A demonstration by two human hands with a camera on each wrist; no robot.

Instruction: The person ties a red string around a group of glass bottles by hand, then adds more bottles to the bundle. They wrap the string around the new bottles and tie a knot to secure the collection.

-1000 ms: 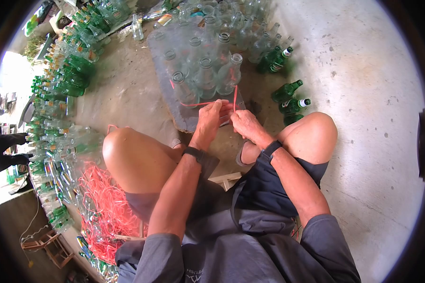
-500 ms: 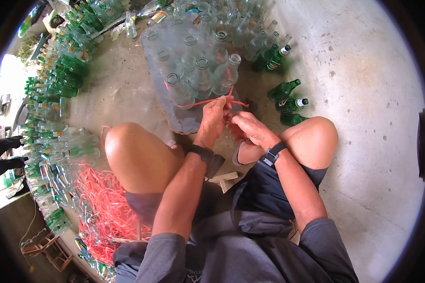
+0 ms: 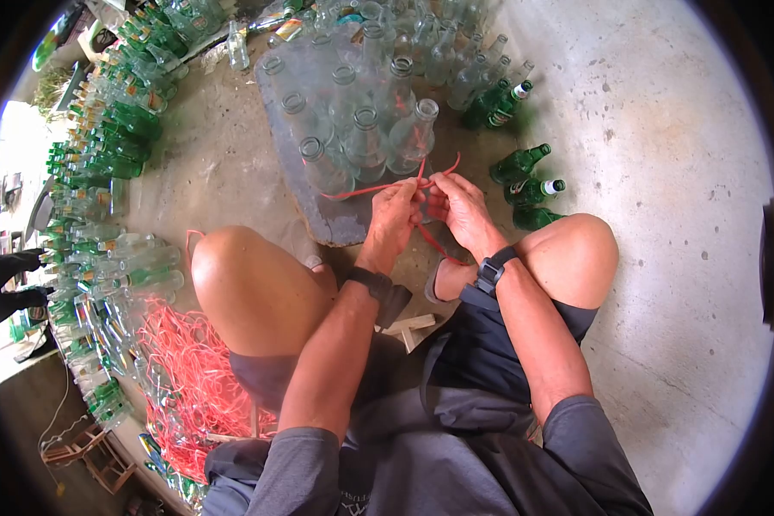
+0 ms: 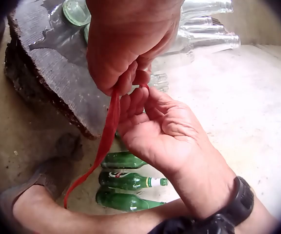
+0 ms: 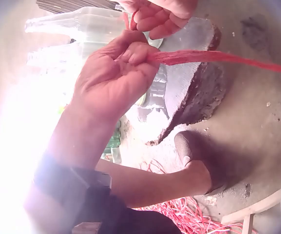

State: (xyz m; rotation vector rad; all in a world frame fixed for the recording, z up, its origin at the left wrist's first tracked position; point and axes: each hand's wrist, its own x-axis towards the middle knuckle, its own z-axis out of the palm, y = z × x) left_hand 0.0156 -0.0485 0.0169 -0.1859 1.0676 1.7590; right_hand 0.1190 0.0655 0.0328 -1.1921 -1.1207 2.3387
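Note:
Clear glass bottles point(image 3: 365, 142) stand grouped upright on a grey slab point(image 3: 340, 228) in the head view. A red plastic strip point(image 3: 361, 189) passes low along the group's near side. At the near right corner, my left hand point(image 3: 393, 219) pinches the strip between thumb and fingers. A length of strip point(image 4: 110, 129) hangs from beneath this hand in the left wrist view. Close beside it, my right hand point(image 3: 463, 213) pinches another part of the strip, and a short end sticks up past its fingertips. The crossing between the hands is partly hidden by fingers.
Several green bottles point(image 3: 525, 191) stand right of the slab. A tangled heap of red strips point(image 3: 193, 370) lies by my left side. Rows of clear and green bottles point(image 3: 129, 138) line the left. My bent knees point(image 3: 241, 267) flank the work.
The right hand drops away from the strip, then comes back up and pinches it beside the left hand. The strip now crosses at the left fingertips, with a tail hanging below.

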